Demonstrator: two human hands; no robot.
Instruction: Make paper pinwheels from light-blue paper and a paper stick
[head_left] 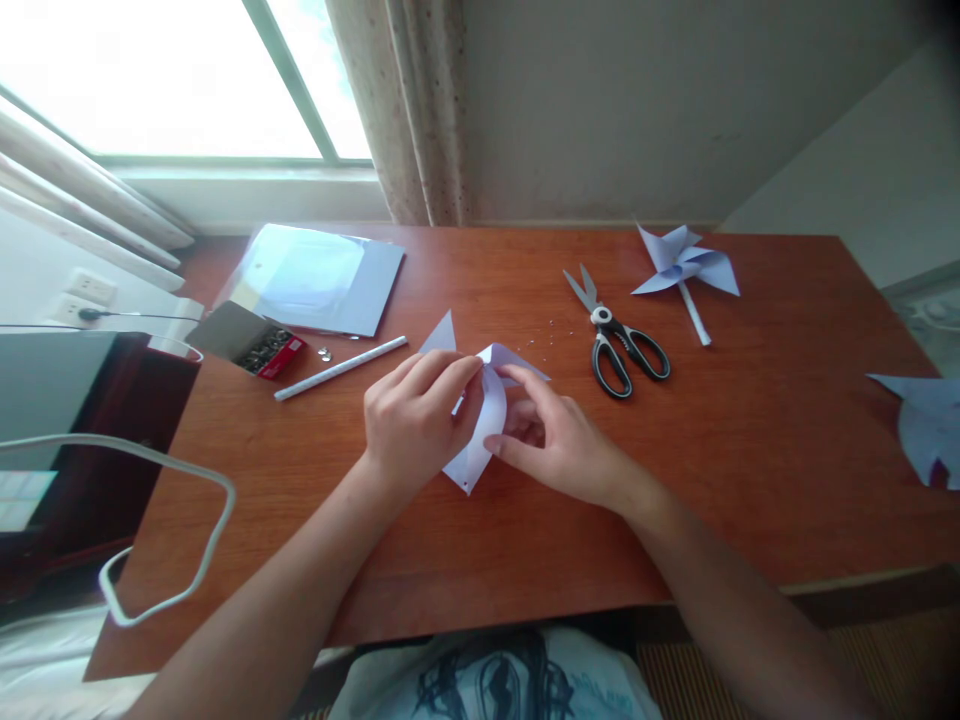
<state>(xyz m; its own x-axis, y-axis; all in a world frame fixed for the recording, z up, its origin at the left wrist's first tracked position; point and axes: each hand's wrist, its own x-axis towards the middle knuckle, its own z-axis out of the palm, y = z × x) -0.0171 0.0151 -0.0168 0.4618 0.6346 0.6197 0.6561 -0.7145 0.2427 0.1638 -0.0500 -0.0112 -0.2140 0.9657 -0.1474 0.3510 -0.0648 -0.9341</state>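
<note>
A white paper pinwheel (486,425) with curled blades is between my two hands over the middle of the table. My left hand (424,410) pinches folded paper near its centre. From the other side, my right hand (551,430) touches the paper, index finger near the centre and thumb at a curled blade; the remaining fingers are bent. One lower corner of the paper has a small dark hole and points toward me. To the left lies a rolled white paper stick (341,368), apart from both hands. Scissors (607,325) with black handles lie to the right, blades parted.
A finished-looking pinwheel (686,265) lies at the back right, cut paper (930,430) at the right edge. An opened red box (281,355), small metal pieces (325,354) and a plastic-sleeved paper pack (315,275) are at left. A white cable (217,540) loops over the left edge.
</note>
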